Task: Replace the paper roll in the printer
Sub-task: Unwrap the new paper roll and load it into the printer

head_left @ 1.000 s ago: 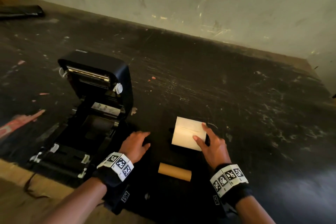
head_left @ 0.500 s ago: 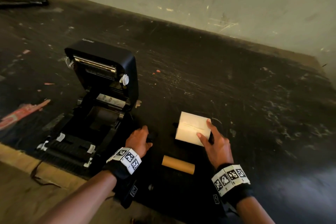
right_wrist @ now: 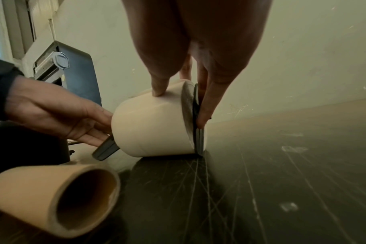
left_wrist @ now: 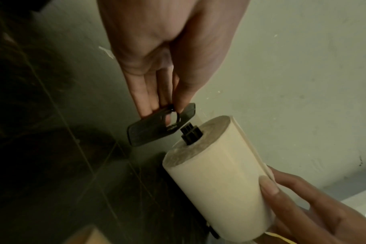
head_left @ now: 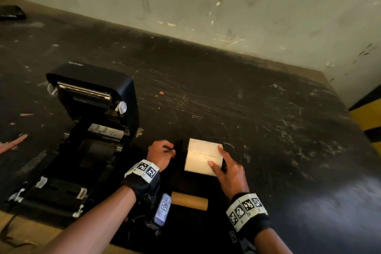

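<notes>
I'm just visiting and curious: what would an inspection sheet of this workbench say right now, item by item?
Surface: dark, scratched table, pale flecks all over.
Job's things: printer stands with its lid open, paper bay with no roll in it; new paper roll lies on the table, a black spindle poking from its end; empty cardboard core lies near the front edge.
Clutter: reddish scrap at the left edge; dark flat object far left.
Hands: left hand pinches a black end plate just off the spindle; right hand grips the roll, fingers against a second plate on its far end.
Cables: dark cord by the printer's front corner.
Surroundings: scuffed pale wall; yellow-black striped post at right.
</notes>
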`<state>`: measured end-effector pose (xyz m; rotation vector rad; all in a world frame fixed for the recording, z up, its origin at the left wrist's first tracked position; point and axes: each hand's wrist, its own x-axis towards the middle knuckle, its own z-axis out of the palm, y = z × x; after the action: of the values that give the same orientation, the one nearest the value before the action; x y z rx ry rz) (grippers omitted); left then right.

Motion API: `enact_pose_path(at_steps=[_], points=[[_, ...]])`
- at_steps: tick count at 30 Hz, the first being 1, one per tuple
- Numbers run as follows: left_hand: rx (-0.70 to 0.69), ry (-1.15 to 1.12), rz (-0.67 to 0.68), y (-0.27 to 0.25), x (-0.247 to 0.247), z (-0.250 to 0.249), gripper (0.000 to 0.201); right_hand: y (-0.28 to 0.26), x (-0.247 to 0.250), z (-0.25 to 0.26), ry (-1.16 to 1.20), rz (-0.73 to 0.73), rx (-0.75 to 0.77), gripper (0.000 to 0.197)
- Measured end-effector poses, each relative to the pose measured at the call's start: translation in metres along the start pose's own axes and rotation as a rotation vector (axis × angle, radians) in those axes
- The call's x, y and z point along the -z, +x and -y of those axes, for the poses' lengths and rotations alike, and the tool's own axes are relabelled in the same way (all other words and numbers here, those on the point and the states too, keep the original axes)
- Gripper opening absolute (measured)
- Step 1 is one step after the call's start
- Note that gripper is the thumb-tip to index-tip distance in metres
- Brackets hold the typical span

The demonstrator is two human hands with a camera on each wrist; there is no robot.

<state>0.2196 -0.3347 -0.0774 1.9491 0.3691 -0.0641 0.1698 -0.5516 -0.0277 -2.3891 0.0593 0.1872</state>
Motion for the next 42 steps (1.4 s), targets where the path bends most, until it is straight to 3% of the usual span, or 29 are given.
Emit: enact_pose_path(at_steps=[6,13,16,19,27,30,33,35,42], points=[[-0.070,-0.089,0.161,0.001,-0.007,-0.005,0.028,0.000,-0.003,-0.004,0.018,-0.024,0.013,0.060],[-0.209,-0.111,0.223,-0.006,-0.004,-0.001,0.044,0.002,-0.002,-0.003,0.004,-0.014,0.013,0.060],[-0.238,-0.085,0.232,-0.009,-0.003,-0.001,0.043,0.002,-0.002,-0.004,0.003,-0.010,0.016,0.061],[-0.240,-0.063,0.258,-0.015,-0.003,-0.003,0.039,0.002,-0.003,-0.004,0.004,-0.012,0.025,0.061],[-0.239,-0.135,0.250,-0.032,-0.007,-0.002,0.055,0.002,-0.002,-0.005,0.006,-0.014,0.017,0.060],[-0.170,-0.242,0.349,-0.034,-0.006,-0.009,0.054,0.002,-0.003,-0.005,0.013,-0.017,0.020,0.060],[-0.319,-0.020,0.345,-0.032,-0.008,-0.010,0.044,0.002,-0.004,-0.006,0.008,-0.031,0.023,0.060],[-0.424,0.175,0.294,-0.032,-0.011,-0.007,0.050,0.001,-0.003,-0.006,-0.006,-0.030,0.024,0.059],[-0.414,0.152,0.250,-0.032,-0.016,-0.001,0.052,0.000,0.000,-0.005,-0.051,0.007,0.017,0.060]])
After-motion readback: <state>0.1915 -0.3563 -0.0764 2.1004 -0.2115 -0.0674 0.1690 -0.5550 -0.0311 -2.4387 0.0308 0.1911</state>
